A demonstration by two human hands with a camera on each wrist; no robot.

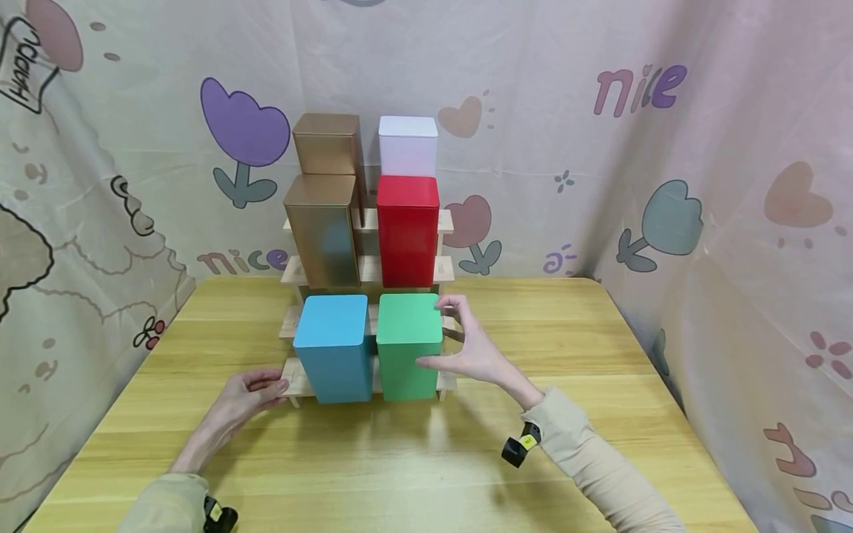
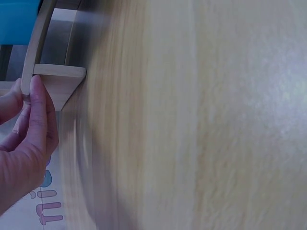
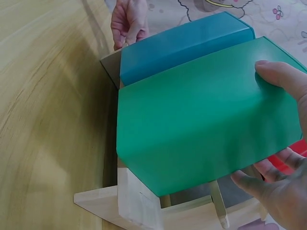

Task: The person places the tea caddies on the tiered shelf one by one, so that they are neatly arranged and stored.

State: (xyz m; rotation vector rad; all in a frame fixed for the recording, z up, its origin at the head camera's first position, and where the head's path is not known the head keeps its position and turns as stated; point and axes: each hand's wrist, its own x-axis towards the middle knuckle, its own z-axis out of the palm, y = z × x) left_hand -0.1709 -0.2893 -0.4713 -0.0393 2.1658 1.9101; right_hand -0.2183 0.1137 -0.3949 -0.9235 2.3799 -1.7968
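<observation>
A stepped wooden rack point(image 1: 298, 377) holds several upright boxes. On its lowest step stand a blue box point(image 1: 336, 370) and, to the right of it, a green box point(image 1: 409, 374). My right hand point(image 1: 474, 354) grips the green box near its top, the thumb on the front face and the other fingers round the right side and back. At the rack's lower left end, my left hand point(image 1: 243, 403) pinches the tip of the bottom slat point(image 2: 32, 57) between thumb and fingers, as the left wrist view shows.
Higher on the rack stand a red box point(image 1: 408, 237), a tall gold box point(image 1: 325, 237), another gold box point(image 1: 326, 148) behind it, and a white box point(image 1: 408, 148). The rack rests on a wooden table point(image 1: 533, 459). A patterned curtain point(image 1: 520, 74) hangs behind and at both sides.
</observation>
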